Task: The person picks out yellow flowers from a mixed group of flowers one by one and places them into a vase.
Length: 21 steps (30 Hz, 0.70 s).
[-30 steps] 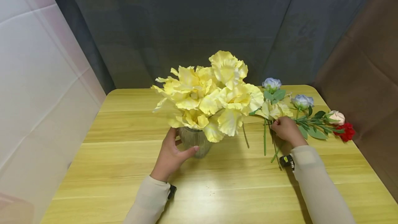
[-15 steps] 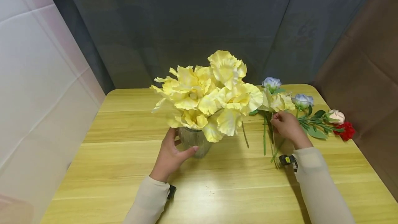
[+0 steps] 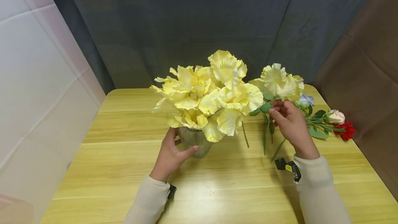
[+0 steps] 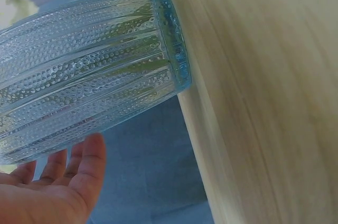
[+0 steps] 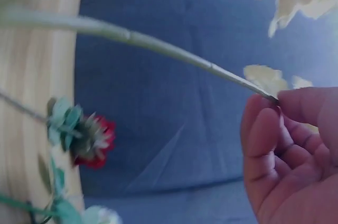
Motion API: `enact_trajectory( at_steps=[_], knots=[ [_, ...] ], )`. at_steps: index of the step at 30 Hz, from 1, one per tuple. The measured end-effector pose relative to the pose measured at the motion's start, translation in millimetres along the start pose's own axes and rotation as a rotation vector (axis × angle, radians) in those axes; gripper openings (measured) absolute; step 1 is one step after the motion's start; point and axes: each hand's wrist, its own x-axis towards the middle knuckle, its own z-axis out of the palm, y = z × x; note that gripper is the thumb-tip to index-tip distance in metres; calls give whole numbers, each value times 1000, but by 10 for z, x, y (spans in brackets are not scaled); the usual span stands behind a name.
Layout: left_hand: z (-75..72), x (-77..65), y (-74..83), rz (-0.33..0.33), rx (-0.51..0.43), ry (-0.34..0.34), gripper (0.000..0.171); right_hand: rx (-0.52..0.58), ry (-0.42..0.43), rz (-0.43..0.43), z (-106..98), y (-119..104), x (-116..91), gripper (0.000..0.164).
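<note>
On the table stands a ribbed glass vase point(image 3: 196, 142) with several large, ruffled yellow flowers point(image 3: 199, 94) in it. My left hand point(image 3: 170, 156) holds the vase at its left side, thumb in front; the left wrist view shows the fingers along the textured glass point(image 4: 100, 65). Off to the right, my right hand point(image 3: 293, 125) pinches the stem point(image 5: 163, 48) of another yellow flower point(image 3: 281, 83) between thumb and fingers, just below the bloom. That flower is raised above the table, its bloom to the right of the vase's bouquet.
Right of the vase lie loose flowers: a blue rose point(image 3: 305, 101), a pale pink rose point(image 3: 336, 116) and a red flower point(image 3: 345, 131), with green leaves and stems. A grey curtain point(image 3: 174, 20) hangs behind the wooden table point(image 3: 124, 168); a brown cloth point(image 3: 370, 61) borders the right.
My right hand has lifted the yellow flower by its stem from among the loose flowers, upward off the table. The far blue rose is now hidden behind it. The left hand stays on the vase.
</note>
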Motion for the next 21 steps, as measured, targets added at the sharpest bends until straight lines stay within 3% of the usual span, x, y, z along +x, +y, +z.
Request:
enact_trajectory(
  at_steps=[13,21],
  knots=[
    [0,-5,3,0,-3,-5,82,277,230,-181,178,-266,-159,20],
    [-5,-2,7,0,-1,-3,81,621,322,-282,265,-382,-217,20]
  ],
)
